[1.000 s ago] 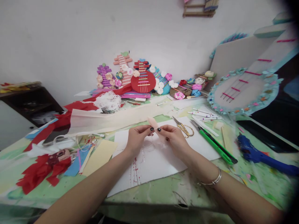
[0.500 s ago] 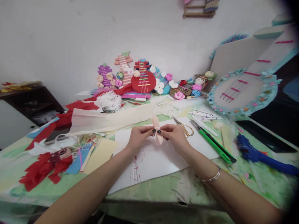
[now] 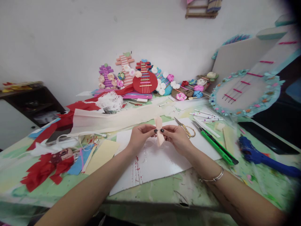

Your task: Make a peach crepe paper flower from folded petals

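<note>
Between my two hands is a folded strip of pale pink crepe paper (image 3: pixel 160 138), held upright over a white board (image 3: pixel 160 169). Thin white thread seems to cross the strip's middle where my fingers meet. My left hand (image 3: pixel 142 136) pinches from the left, its thumb pressed at the thread. From the right, my right hand (image 3: pixel 176 136) pinches at the same spot, thumb against the strip. Both sets of fingertips are partly hidden behind the paper. Gold-handled scissors (image 3: pixel 188 130) lie just beyond my right hand, and a green utility knife (image 3: pixel 218 147) is further right.
A blue glue gun (image 3: pixel 263 158) and a black phone-like slab (image 3: pixel 268 138) lie at right. Red crepe paper (image 3: pixel 39 171) and a yellow sheet (image 3: pixel 102 157) are at left. Decorated paper lutes (image 3: pixel 145 82) stand along the wall; a large pale blue-edged one (image 3: pixel 244 91) leans at right.
The pink paper strip has turned a little more upright between my fingers. Both hands stay pinched together in nearly the same place; the view has shifted very slightly.
</note>
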